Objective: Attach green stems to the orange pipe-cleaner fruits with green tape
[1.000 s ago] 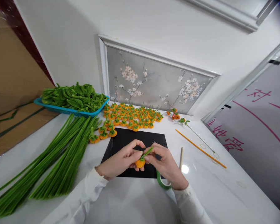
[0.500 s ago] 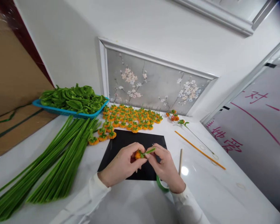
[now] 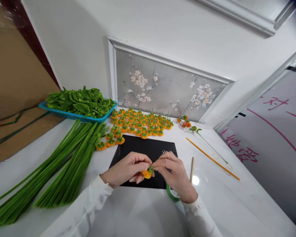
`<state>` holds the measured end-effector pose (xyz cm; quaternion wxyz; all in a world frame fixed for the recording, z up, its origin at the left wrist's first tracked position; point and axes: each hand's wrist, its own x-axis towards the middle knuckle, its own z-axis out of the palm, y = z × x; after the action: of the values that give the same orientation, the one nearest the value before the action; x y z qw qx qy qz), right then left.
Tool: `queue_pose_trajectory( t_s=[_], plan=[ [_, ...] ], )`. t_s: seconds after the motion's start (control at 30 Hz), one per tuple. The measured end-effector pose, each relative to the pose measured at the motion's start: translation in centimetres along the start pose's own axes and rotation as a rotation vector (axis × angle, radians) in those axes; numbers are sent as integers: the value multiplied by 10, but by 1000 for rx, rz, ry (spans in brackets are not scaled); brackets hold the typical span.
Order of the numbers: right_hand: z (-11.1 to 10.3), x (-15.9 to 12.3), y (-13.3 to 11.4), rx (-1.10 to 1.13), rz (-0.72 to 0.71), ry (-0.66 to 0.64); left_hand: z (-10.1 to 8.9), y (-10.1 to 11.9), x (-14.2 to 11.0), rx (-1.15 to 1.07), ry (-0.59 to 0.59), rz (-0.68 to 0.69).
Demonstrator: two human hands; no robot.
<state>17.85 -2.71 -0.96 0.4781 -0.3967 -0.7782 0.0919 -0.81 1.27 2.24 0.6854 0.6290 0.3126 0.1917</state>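
Observation:
An orange fuzzy pipe-cleaner flower (image 3: 147,174) with green at its top is held above the black mat (image 3: 148,144). My left hand (image 3: 127,169) is closed around the flower, its thumb and fingers at the orange petals. Finger and thumb of my right hand (image 3: 174,169) are pinched at the green piece on top; the piece's end is mostly hidden by the fingers. Beside my right wrist lies a roll of green tape (image 3: 172,195), partly covered. Thin metal tips (image 3: 163,151) show just behind the right hand; the rest of that tool is hidden.
Many orange flowers (image 3: 140,123) stand behind the mat. A blue tray (image 3: 76,116) holds green leaf shapes, with long green pipe cleaners (image 3: 64,171) in front. On the right lie an orange pipe cleaner (image 3: 212,158), a wooden stick (image 3: 191,169) and a flower stem (image 3: 207,141).
The flower tipped sideways in the left hand, then turned back with its orange part lower. The right fingers moved in over the green piece, which now shows less.

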Motion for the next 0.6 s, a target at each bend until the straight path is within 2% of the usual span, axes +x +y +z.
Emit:
queue_pose_trajectory(
  t_s=[0.1, 0.2, 0.27, 0.37, 0.43, 0.5, 0.6],
  plan=[
    [0, 0, -1, 2, 7, 0, 3, 0, 0, -129, -11, -36],
    [1, 0, -2, -11, 28, 9, 6, -2, 0, -144, -24, -11],
    [1, 0, -2, -30, 60, 31, 7, -4, 1, -44, 26, 103],
    [2, 1, -2, -70, 114, 69, 10, -8, 4, 262, 203, 304],
    [2, 1, -2, -86, 130, 84, 11, -10, 5, 448, 291, 384],
    [2, 1, -2, -90, 128, 92, 13, -10, 6, 543, 311, 431],
    [2, 0, -1, -74, 117, 92, 14, -10, 6, 535, 282, 460]
  ],
)
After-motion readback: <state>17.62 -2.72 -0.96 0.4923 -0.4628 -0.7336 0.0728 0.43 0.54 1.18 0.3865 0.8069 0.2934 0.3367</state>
